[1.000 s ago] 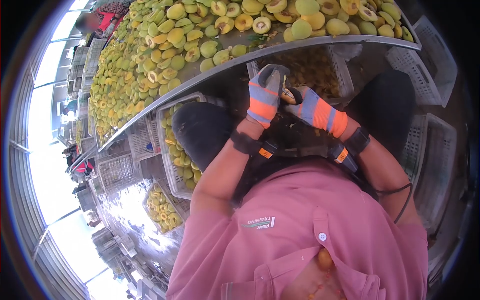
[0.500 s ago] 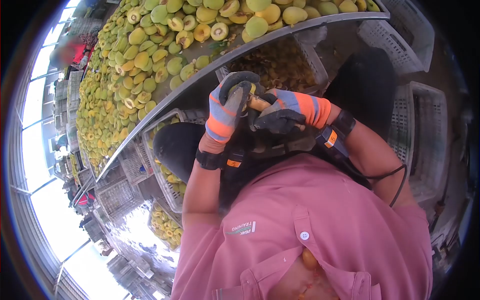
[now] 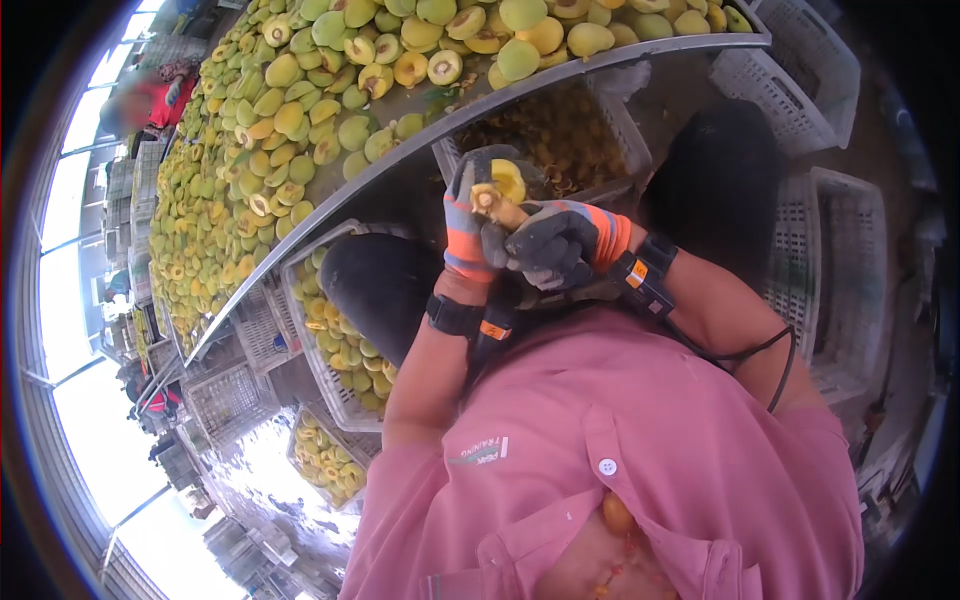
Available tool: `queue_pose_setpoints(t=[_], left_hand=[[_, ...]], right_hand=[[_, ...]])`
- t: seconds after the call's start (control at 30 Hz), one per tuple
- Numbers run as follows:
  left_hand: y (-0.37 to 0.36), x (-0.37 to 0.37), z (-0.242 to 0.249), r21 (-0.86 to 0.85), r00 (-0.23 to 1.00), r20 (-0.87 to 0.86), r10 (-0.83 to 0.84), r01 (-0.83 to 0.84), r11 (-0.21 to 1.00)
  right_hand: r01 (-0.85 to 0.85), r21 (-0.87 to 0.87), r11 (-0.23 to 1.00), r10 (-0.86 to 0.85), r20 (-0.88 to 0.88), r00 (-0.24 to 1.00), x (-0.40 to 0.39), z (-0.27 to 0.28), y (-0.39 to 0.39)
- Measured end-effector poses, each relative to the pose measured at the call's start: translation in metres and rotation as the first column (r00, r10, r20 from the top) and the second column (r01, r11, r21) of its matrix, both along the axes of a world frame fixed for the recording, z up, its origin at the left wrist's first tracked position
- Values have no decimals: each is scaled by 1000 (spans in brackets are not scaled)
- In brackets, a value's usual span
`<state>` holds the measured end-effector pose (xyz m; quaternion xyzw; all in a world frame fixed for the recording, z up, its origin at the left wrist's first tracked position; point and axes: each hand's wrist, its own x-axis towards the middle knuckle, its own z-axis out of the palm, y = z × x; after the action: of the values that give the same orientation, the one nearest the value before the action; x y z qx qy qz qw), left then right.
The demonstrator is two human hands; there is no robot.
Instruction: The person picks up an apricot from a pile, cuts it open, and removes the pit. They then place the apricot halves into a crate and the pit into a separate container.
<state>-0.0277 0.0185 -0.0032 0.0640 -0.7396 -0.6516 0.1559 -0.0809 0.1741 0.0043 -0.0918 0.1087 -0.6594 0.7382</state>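
My left hand (image 3: pixel 467 222), in a grey and orange glove with dark palm coating, is closed around a halved yellow peach (image 3: pixel 509 181). The cut, hollowed face of the half shows between thumb and fingers. My right hand (image 3: pixel 556 246), gloved alike, grips a tan, wooden-looking tool handle (image 3: pixel 498 207). Its blunt end points up and left, against the peach; any working end is hidden by the gloves. Both hands meet above my lap, close to the rim of the sloping metal table (image 3: pixel 420 140).
Many peach halves (image 3: pixel 290 120) cover the table. Below its edge stands a crate of brown scraps (image 3: pixel 545 135). Crates of fruit (image 3: pixel 350 350) stand left of my knee, and white plastic crates (image 3: pixel 835 270) stand to the right. A person in red (image 3: pixel 165 103) is at far left.
Both hands have shifted slightly, the left one rightward. The peach's yellow cut face has turned into view, and the tan handle now points up and left.
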Motion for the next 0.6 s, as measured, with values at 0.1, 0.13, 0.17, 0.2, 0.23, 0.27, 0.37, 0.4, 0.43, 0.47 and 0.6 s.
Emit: queue_pose_setpoints(t=[0.1, 0.13, 0.17, 0.2, 0.23, 0.27, 0.37, 0.4, 0.43, 0.47, 0.6], left_hand=[[-26, 7, 9, 99, 986, 75, 148, -155, 983], [-38, 12, 15, 622, 957, 270, 103, -256, 740], [-51, 20, 22, 677, 962, 262, 84, -245, 694], [-64, 30, 30, 728, 966, 252, 61, -231, 646], [-73, 37, 38, 700, 975, 207, 76, -202, 684], [-75, 48, 46, 602, 960, 170, 220, -279, 748], [-114, 92, 54, 85, 850, -4, 527, -525, 847], [-131, 112, 53, -1, 789, 6, 614, -614, 789], [-148, 133, 52, -84, 717, 16, 697, -693, 716], [-167, 153, 39, -157, 642, 53, 765, -751, 641], [-200, 202, 20, -907, 301, 332, 894, -159, 390]], right_hand=[[35, -100, 994, -17, 180, 984, -24, -7, -5], [247, 167, 954, -227, -132, 965, -33, -37, -13], [324, 442, 836, -113, -440, 891, -38, -43, -26], [468, 620, 630, 95, -660, 746, -40, -46, -38], [456, 627, 632, 52, -621, 782, -39, -58, -44], [444, 634, 634, 10, -580, 814, -39, -71, -45], [474, 523, 709, -217, -478, 851, -48, -95, -51], [497, 462, 735, -310, -423, 852, -49, -103, -54], [445, 511, 735, -278, -372, 886, -58, -119, -56], [477, 529, 701, -299, -389, 871, -54, -109, -61], [482, 508, 714, -355, -331, 874, -55, -74, -61]])
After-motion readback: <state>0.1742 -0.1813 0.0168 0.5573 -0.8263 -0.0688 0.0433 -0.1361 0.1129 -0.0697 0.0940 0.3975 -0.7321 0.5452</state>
